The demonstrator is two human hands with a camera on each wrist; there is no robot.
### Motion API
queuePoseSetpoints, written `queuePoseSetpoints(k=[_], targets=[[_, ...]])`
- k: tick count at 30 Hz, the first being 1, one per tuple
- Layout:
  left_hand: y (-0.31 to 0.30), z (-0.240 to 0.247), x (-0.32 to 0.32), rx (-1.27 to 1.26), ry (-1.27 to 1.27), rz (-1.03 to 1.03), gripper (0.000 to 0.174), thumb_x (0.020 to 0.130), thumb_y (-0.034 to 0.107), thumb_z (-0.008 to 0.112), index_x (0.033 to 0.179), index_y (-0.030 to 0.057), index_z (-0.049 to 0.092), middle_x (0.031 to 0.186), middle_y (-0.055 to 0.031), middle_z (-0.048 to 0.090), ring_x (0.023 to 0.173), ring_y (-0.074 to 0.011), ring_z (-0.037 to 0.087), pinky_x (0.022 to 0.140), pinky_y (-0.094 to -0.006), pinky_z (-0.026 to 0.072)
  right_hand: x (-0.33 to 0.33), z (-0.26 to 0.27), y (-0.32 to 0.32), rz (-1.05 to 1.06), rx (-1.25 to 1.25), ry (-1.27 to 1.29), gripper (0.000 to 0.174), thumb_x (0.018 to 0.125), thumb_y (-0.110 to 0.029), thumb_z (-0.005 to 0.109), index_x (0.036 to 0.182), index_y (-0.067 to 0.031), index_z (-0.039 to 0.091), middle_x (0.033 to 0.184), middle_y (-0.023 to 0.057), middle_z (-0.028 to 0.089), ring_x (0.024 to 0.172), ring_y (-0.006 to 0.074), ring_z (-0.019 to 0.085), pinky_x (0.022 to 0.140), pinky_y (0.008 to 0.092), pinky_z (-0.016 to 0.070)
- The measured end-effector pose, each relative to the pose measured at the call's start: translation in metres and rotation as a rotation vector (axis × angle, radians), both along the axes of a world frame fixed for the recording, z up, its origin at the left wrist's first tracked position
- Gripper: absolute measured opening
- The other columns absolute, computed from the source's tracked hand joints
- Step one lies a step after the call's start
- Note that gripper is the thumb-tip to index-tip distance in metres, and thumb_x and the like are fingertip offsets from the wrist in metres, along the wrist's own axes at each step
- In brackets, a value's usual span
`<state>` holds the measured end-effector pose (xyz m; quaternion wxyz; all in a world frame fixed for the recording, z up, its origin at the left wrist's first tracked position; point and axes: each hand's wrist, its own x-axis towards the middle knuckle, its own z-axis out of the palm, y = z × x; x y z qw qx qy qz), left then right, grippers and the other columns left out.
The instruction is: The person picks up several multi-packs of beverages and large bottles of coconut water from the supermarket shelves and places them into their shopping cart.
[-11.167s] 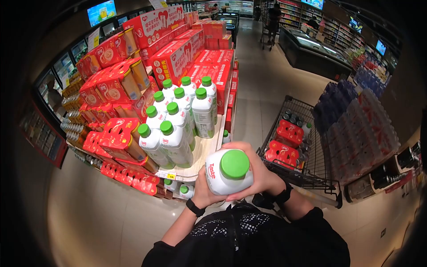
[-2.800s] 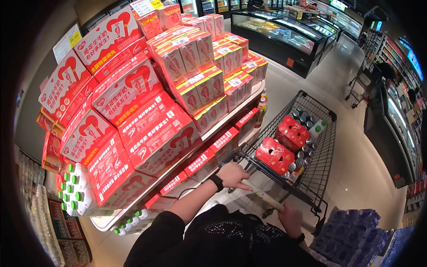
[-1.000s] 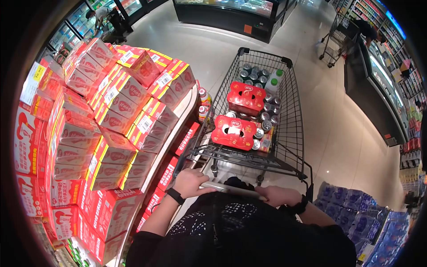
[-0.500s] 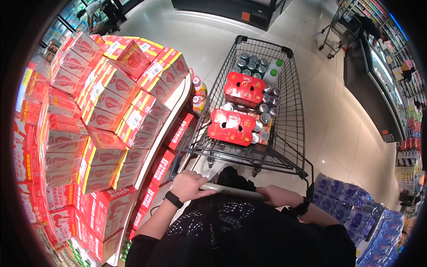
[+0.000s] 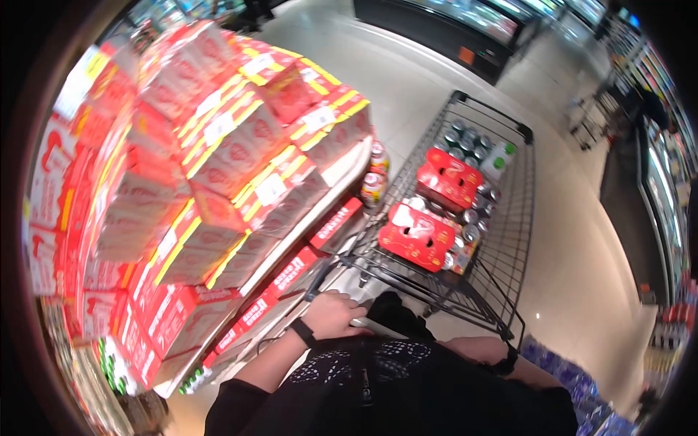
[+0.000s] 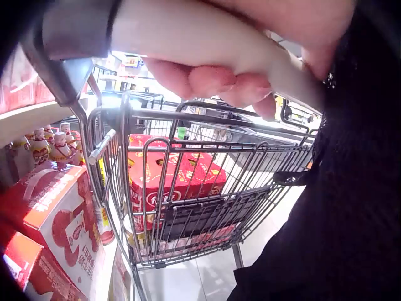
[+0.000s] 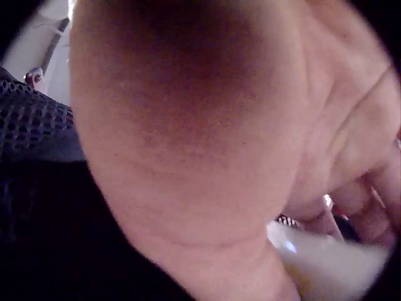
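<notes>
My left hand (image 5: 334, 316) grips the left part of the pale handle (image 6: 182, 34) of a shopping cart (image 5: 509, 269), its fingers curled under the bar in the left wrist view. My right hand (image 5: 472, 349) lies at the right part of the handle, partly hidden by the black top. In the right wrist view its palm (image 7: 207, 125) fills the picture, with the handle (image 7: 326, 263) between thumb and fingers. Inside the cart are two red can multipacks (image 5: 418, 236), loose cans (image 5: 465, 142) and white bottles with green caps (image 5: 496, 161).
A tiered display of red drink cartons (image 5: 240, 138) stands close along the left, with small bottles (image 5: 376, 171) at its end. A freezer (image 5: 465, 43) stands ahead. Blue-wrapped bottle packs (image 5: 567, 370) sit at right. A person with another cart (image 5: 600, 116) is farther off.
Earlier both hands held a white bottle with a green cap; later both hold the cart handle. Since half a second ago the head view has turned, and cart and display sit farther right.
</notes>
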<state>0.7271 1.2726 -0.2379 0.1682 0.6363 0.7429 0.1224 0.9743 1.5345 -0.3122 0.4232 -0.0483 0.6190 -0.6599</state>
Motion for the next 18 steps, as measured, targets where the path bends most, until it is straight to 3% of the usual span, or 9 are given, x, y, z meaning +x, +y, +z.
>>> queuePoseSetpoints(k=[2, 4, 5, 8, 10, 11, 13, 16, 18], targets=[[-0.001, 0.003, 0.0, -0.055, -0.003, -0.01, 0.033, 0.08, 0.049, 0.067, 0.089, 0.0171, 0.066, 0.066, -0.0012, 0.056, 0.067, -0.0229, 0.06, 0.063, -0.0359, 0.0466, -0.025, -0.011, 0.016, 0.195, 0.072, 0.337, 0.039, 0.086, -0.032, 0.066, 0.11, -0.0031, 0.057, 0.088, 0.0139, 0.063, 0.077, 0.0282, 0.061, 0.07, 0.0353, 0.0491], [-0.01, -0.01, 0.002, 0.048, -0.032, 0.027, 0.035, 0.08, 0.05, 0.067, 0.092, 0.0175, 0.068, 0.066, -0.0015, 0.056, 0.065, -0.0238, 0.058, 0.062, -0.0364, 0.0462, -0.086, 0.058, 0.026, 0.349, 0.373, 0.383, 0.041, 0.084, -0.033, 0.068, 0.109, -0.0028, 0.057, 0.088, 0.0152, 0.064, 0.08, 0.0315, 0.064, 0.072, 0.0379, 0.0499], [-0.011, -0.011, 0.002, 0.057, -0.018, 0.018, 0.035, 0.08, 0.051, 0.066, 0.093, 0.0178, 0.067, 0.066, -0.001, 0.056, 0.065, -0.0236, 0.057, 0.062, -0.0364, 0.0457, -0.111, 0.068, 0.025, 0.401, 0.395, 0.396, 0.043, 0.084, -0.029, 0.071, 0.115, -0.0049, 0.054, 0.095, 0.0135, 0.064, 0.078, 0.0281, 0.066, 0.069, 0.0379, 0.0521], [-0.015, -0.011, 0.0, 0.003, -0.025, -0.025, 0.034, 0.084, 0.046, 0.064, 0.095, 0.0145, 0.066, 0.08, -0.0036, 0.057, 0.082, -0.0224, 0.058, 0.075, -0.0358, 0.044, -0.176, 0.129, 0.008, 0.348, 0.467, 0.745, 0.04, 0.086, -0.032, 0.07, 0.11, -0.0049, 0.054, 0.083, 0.0119, 0.062, 0.071, 0.0252, 0.064, 0.064, 0.0368, 0.0494], [-0.023, 0.003, 0.001, 0.1, -0.113, 0.027, 0.025, 0.088, 0.034, 0.065, 0.097, 0.0107, 0.063, 0.092, -0.0063, 0.057, 0.091, -0.0256, 0.057, 0.085, -0.0381, 0.0434, -0.21, 0.169, -0.014, 0.328, 0.418, 0.83, 0.038, 0.088, -0.032, 0.068, 0.11, -0.0043, 0.055, 0.08, 0.0105, 0.062, 0.07, 0.0234, 0.064, 0.062, 0.0364, 0.0483], [-0.03, 0.02, 0.0, 0.235, -0.082, 0.088, 0.024, 0.086, 0.032, 0.067, 0.097, 0.0105, 0.064, 0.094, -0.0056, 0.058, 0.092, -0.0253, 0.057, 0.086, -0.0387, 0.0434, -0.227, 0.183, -0.023, 0.359, 0.358, 0.813, 0.036, 0.089, -0.031, 0.067, 0.108, -0.0029, 0.055, 0.08, 0.0096, 0.062, 0.071, 0.0231, 0.065, 0.063, 0.0345, 0.0488], [-0.053, 0.063, -0.009, 0.416, 0.009, 0.261, 0.025, 0.082, 0.028, 0.072, 0.098, 0.0103, 0.065, 0.096, -0.0051, 0.06, 0.096, -0.0242, 0.057, 0.085, -0.0399, 0.0429, -0.249, 0.222, -0.046, 0.216, 0.281, 0.971, 0.036, 0.088, -0.026, 0.069, 0.11, -0.0011, 0.055, 0.089, 0.0124, 0.063, 0.079, 0.0243, 0.065, 0.069, 0.0339, 0.0504], [-0.111, 0.125, -0.025, 0.64, 0.367, 0.712, 0.023, 0.076, 0.018, 0.077, 0.096, 0.0106, 0.069, 0.1, -0.0055, 0.064, 0.098, -0.0262, 0.059, 0.087, -0.0391, 0.0444, -0.288, 0.242, -0.08, -0.063, 0.132, 1.089, 0.043, 0.085, -0.023, 0.072, 0.118, -0.0011, 0.054, 0.107, 0.0143, 0.061, 0.097, 0.0246, 0.062, 0.083, 0.0349, 0.0502], [-0.144, 0.155, -0.041, 0.834, 0.346, 1.001, 0.028, 0.077, 0.009, 0.074, 0.104, 0.0061, 0.067, 0.107, -0.0107, 0.063, 0.104, -0.0282, 0.057, 0.09, -0.0398, 0.0438, -0.327, 0.246, -0.106, -0.243, 0.144, 1.337, 0.056, 0.083, -0.024, 0.075, 0.127, -0.0009, 0.048, 0.118, 0.0139, 0.057, 0.109, 0.0242, 0.058, 0.091, 0.0359, 0.047]])
